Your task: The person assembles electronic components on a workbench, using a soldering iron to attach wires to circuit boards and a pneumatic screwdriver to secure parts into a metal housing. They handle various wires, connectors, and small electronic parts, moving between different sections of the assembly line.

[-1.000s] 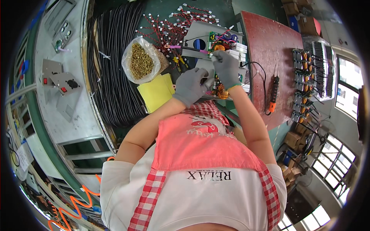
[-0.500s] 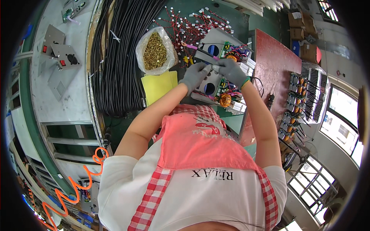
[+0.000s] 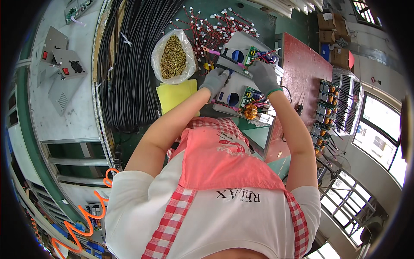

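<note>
Right grip (image 3: 264,76) partly hides the upper circuit board (image 3: 250,55).

The left forearm (image 3: 179,116) and right forearm (image 3: 290,123), both bare, reach forward from bent elbows. The gray-gloved left hand (image 3: 214,80) slants far and right, fingers curled; the right hand (image 3: 264,77), gloved too, leans far and left, apart from it.

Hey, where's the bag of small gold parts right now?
In the head view, the bag is upper left of centre, between the black cables and the red wires, just above the yellow sheets.
</note>
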A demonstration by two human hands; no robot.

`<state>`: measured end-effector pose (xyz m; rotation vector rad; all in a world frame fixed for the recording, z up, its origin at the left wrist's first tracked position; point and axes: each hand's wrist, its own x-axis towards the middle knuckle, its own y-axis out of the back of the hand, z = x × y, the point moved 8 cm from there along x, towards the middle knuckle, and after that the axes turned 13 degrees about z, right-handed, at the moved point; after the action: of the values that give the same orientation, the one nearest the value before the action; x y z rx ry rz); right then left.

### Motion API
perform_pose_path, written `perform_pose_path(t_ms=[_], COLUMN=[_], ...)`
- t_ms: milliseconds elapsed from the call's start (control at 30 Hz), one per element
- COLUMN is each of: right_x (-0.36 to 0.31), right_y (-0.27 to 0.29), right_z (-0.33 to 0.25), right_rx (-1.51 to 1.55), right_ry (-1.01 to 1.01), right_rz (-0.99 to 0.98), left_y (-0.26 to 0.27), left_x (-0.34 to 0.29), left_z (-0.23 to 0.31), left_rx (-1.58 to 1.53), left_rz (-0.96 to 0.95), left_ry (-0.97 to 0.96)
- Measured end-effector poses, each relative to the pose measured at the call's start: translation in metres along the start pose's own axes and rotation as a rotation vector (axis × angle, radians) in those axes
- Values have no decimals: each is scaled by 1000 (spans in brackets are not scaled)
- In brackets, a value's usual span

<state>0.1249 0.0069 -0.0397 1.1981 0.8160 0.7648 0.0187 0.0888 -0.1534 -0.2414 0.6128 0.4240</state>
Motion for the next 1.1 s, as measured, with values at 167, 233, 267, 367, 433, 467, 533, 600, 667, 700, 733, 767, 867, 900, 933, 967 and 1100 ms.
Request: perform_pose_path(t_ms=[167,233,267,367,433,467,533,600,667,700,733,767,867,900,933,967,1100], right_x=[8,8,8,7,8,8,10,10,13,13,13,14,17,19,23,26,34], right_y=[-13,-12,-11,-8,-11,-13,-28,-33,-23,-21,-19,-17,-19,-22,-26,-28,-21], right_z=[-9,-9,-9,-8,-6,-5,-4,-1,-3,-5,-6,-7,-6,-7,-9,-10,-10], right_rx=[-153,-147,-145,-150,-136,-129,-136,-124,-93,-102,-110,-119,-117,-113,-108,-103,-144], right_ry=[65,35,21,-41,-93,-121,-56,-6,35,43,49,56,85,75,67,60,139], right_rz=[-50,-67,-76,-67,-91,-103,-153,-173,-162,-152,-141,-131,-171,-214,-256,-299,-292], left_y=[24,27,28,29,29,28,28,31,33,34,34,35,32,30,29,29,25], left_x=[14,14,14,17,19,20,23,26,31,33,34,35,39,40,42,44,51], left_z=[-26,-27,-28,-33,-35,-34,-33,-29,-28,-27,-26,-25,-24,-23,-22,-22,-20], left_rx=[-108,-107,-98,-90,-117,-143,-173,-177,-207,-222,-227,-233,-205,-189,-179,-168,-124], left_rz=[152,156,158,171,183,189,219,265,276,281,294,307,307,301,297,293,275], left_ry=[81,83,81,87,97,104,106,96,120,133,133,134,135,135,126,116,68])
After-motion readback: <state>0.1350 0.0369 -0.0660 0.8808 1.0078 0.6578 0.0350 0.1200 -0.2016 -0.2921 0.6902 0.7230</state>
